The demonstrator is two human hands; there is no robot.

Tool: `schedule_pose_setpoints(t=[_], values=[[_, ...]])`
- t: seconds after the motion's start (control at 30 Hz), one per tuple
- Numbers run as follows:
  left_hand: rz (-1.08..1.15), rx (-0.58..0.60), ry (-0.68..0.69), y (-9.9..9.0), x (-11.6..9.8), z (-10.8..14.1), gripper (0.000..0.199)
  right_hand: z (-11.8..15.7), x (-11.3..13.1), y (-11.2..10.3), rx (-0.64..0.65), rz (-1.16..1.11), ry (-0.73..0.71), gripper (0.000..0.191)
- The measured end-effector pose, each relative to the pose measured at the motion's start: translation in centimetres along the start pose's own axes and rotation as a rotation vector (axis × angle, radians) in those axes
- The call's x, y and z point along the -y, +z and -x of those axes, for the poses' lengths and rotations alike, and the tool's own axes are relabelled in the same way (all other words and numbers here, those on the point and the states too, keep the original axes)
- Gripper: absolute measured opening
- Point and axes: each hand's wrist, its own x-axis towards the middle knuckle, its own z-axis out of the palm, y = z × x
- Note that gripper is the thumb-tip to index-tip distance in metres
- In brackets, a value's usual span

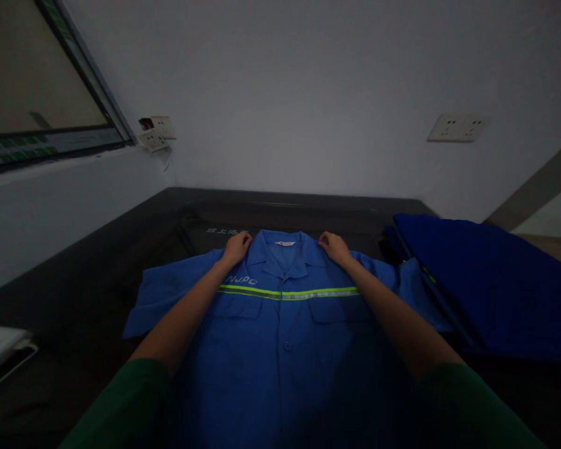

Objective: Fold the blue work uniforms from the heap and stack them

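A blue short-sleeved work shirt (pixel 257 349) lies spread front side up on a dark surface, its collar at the far end. A yellow-green and silver reflective stripe (pixel 299 294) crosses the chest, with white letters above it on the left. My left hand (pixel 236 247) pinches the shoulder just left of the collar. On the other side of the collar, my right hand (pixel 335 247) pinches the right shoulder. Both sets of fingers are closed on the cloth. My forearms cover parts of the sleeves and chest, and the shirt's lower part fades into shadow.
Folded dark blue cloth (pixel 486 280) is stacked at the right, touching the shirt's right sleeve. A white device (pixel 2 349) sits at the left edge. Behind the dark surface (pixel 280 199) rises a wall with a double socket (pixel 458 128); more sockets (pixel 156 134) hang near the window.
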Motion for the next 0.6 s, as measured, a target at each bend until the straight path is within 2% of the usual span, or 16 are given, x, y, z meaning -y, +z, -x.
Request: schedule_pose_setpoints(t=[0.13,0.23,0.3,0.33,0.37,0.43,0.5,0.6], values=[[-0.053,-0.115,-0.075,-0.5,-1.3,0.9,0.023,-0.4,0.2,-0.7,-0.022,0.059,-0.047,0.015],[-0.042,-0.219,-0.021,-1.2,-4.9,1.2,0.026,-1.5,1.6,-2.0,-0.099,0.06,-0.06,0.017],[0.054,-0.146,0.074,-1.0,-8.4,1.1,0.024,-2.4,3.5,-2.6,-0.092,0.053,-0.056,0.019],[0.111,-0.054,0.112,-0.6,-10.2,1.0,0.022,-2.8,4.5,-2.6,-0.052,0.067,-0.051,0.02],[0.15,0.04,0.117,-0.1,-11.8,0.8,0.021,-3.1,5.6,-2.5,0.002,0.091,-0.045,0.024],[0.172,0.158,0.083,1.2,-14.5,0.6,0.021,-3.5,7.5,-2.1,0.091,0.152,-0.022,0.036],[0.162,0.18,0.034,2.5,-15.9,0.6,0.023,-3.9,8.6,-1.8,0.123,0.193,0.009,0.04],[0.158,0.147,-0.001,3.6,-16.2,0.9,0.023,-4.6,9.0,-1.9,0.146,0.227,0.027,0.035]])
